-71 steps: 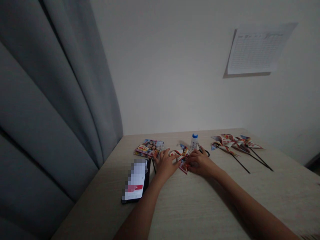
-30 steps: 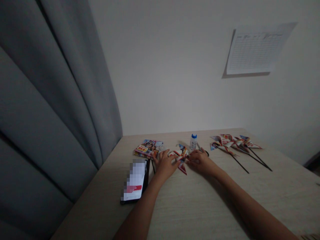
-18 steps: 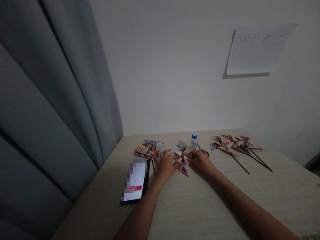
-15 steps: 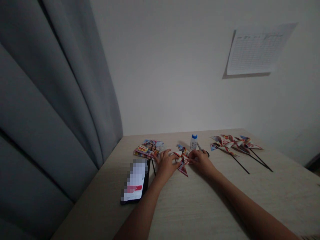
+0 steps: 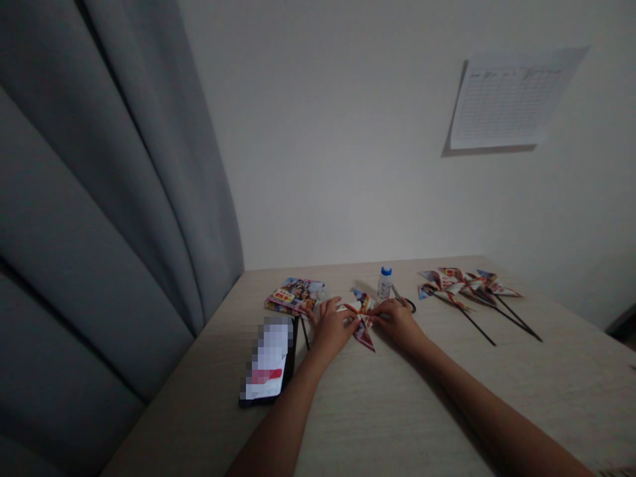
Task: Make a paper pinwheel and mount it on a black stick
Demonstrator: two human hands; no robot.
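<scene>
Since a couple of seconds back, I see the right hand (image 5: 397,324) has drawn in a little toward the left, its fingertips now meeting the middle of the paper pinwheel (image 5: 362,317), while the left hand (image 5: 332,326) has barely shifted. The pinwheel lies flat on the table (image 5: 397,411), directly between my two hands, its lower blade poking out below the fingers. The left hand rests on its left side with fingers spread and pressing down, not closed around anything. The right hand's fingers pinch at the pinwheel's centre; from here I cannot tell how firmly they close on it.

Just behind the right hand stand a small white bottle (image 5: 384,283) with a blue cap and a pair of scissors (image 5: 403,300), partly hidden. A stack of printed leaflets (image 5: 297,295) sits beyond the left hand, and a phone (image 5: 269,360) lies beside the left forearm. Well off to the right lie finished pinwheels (image 5: 464,283) on black sticks.
</scene>
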